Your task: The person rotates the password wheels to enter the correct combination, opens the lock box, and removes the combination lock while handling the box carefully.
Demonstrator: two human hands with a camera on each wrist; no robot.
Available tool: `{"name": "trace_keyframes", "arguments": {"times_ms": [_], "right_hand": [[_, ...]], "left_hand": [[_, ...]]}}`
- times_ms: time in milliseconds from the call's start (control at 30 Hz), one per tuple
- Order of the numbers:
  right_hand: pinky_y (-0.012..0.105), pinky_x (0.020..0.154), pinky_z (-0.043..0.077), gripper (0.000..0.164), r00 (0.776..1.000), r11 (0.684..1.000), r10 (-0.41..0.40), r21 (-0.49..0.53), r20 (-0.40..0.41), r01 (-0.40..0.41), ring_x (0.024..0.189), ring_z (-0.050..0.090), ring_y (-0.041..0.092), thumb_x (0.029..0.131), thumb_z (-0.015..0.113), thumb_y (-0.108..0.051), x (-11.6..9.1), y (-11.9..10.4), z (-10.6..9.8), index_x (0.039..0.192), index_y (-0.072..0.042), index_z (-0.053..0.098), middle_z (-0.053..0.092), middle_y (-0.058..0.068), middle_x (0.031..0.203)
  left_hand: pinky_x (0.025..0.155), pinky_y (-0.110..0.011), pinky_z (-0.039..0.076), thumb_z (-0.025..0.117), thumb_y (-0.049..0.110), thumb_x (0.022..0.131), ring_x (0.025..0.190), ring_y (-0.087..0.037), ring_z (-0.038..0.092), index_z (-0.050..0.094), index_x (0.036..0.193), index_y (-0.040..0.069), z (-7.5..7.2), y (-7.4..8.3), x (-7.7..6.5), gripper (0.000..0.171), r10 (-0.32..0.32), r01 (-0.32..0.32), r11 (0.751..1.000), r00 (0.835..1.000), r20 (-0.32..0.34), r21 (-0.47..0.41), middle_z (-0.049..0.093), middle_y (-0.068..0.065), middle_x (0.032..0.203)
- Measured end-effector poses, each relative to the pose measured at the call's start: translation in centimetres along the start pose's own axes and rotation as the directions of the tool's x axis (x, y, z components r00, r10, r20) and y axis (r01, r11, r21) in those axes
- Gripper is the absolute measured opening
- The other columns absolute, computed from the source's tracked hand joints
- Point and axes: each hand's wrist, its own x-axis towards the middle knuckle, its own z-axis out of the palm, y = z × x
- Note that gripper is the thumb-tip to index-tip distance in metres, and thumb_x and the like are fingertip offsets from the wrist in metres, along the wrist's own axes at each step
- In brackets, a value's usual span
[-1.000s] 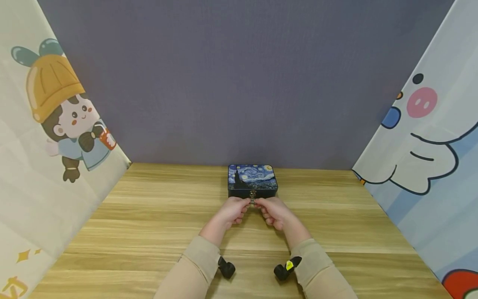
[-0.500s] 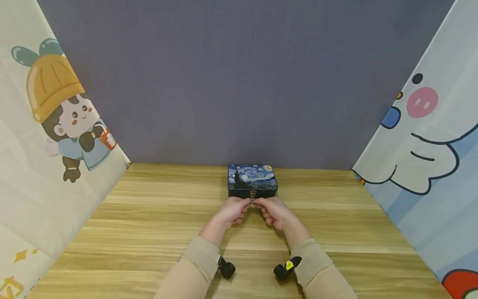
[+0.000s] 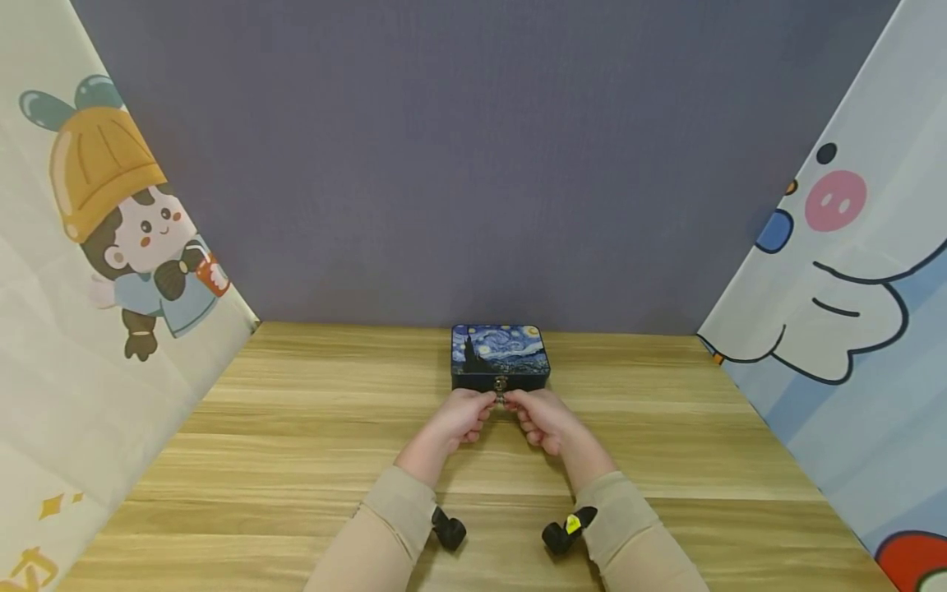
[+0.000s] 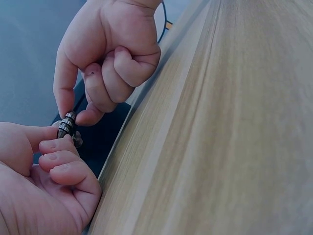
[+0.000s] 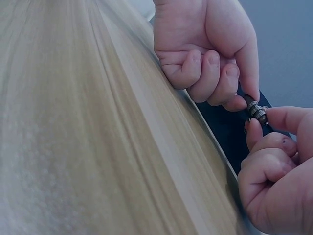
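Observation:
A small dark tin box (image 3: 500, 350) with a swirling night-sky picture on its lid stands at the table's back, lid down. At its front hangs a metal clasp (image 3: 501, 382). Just below it is a small cylindrical combination lock (image 4: 66, 125) with ringed number dials. My left hand (image 3: 460, 415) pinches one end of this lock between thumb and index finger, other fingers curled in. From the opposite side my right hand (image 3: 546, 419) pinches the other end in the same way. In the right wrist view, fingertips cover both ends of the lock, leaving its dials visible.
The wood-grain table (image 3: 325, 460) runs back to a grey panel (image 3: 473, 164) right behind the box. Cartoon-printed sheets border the left (image 3: 44, 329) and right (image 3: 873, 395) sides. Dark wrist cameras are strapped at both sleeves.

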Motion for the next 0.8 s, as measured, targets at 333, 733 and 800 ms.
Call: {"name": "trace_keyframes", "arguments": {"times_ms": [333, 733, 800], "right_hand": [[0.021, 0.039, 0.020, 0.043, 0.999, 0.999, 0.042, -0.001, -0.007, -0.042, 0.044, 0.022, 0.005, 0.099, 0.062, -0.041, -0.33, -0.42, -0.21, 0.102, 0.002, 0.062, 0.032, -0.007, 0.058], [0.021, 0.040, 0.021, 0.051, 0.997, 0.997, 0.074, -0.011, -0.021, -0.074, 0.046, 0.023, 0.005, 0.096, 0.064, -0.051, -0.34, -0.49, -0.68, 0.101, 0.000, 0.065, 0.030, -0.008, 0.058], [0.021, 0.040, 0.021, 0.051, 0.997, 0.997, 0.076, -0.012, -0.018, -0.076, 0.045, 0.023, 0.005, 0.096, 0.064, -0.050, -0.36, -0.51, -0.67, 0.101, 0.000, 0.065, 0.030, -0.008, 0.058]], "left_hand": [[0.045, -0.023, 0.029, 0.054, 0.027, 0.107, 0.048, -0.008, 0.029, 0.059, 0.095, -0.002, 0.06, 0.26, -0.24, 0.032, -0.001, 0.001, 1.000, 1.000, 0.002, 0.005, 0.043, 0.002, 0.067], [0.045, -0.023, 0.030, 0.054, 0.027, 0.106, 0.048, -0.008, 0.031, 0.060, 0.093, 0.000, 0.10, 0.31, -0.31, 0.031, -0.003, 0.003, 1.000, 1.000, -0.002, 0.006, 0.044, 0.002, 0.068], [0.045, -0.023, 0.030, 0.054, 0.027, 0.106, 0.048, -0.008, 0.031, 0.059, 0.092, 0.000, 0.10, 0.30, -0.28, 0.031, -0.002, 0.002, 1.000, 1.000, -0.002, 0.005, 0.044, 0.002, 0.067]]}}
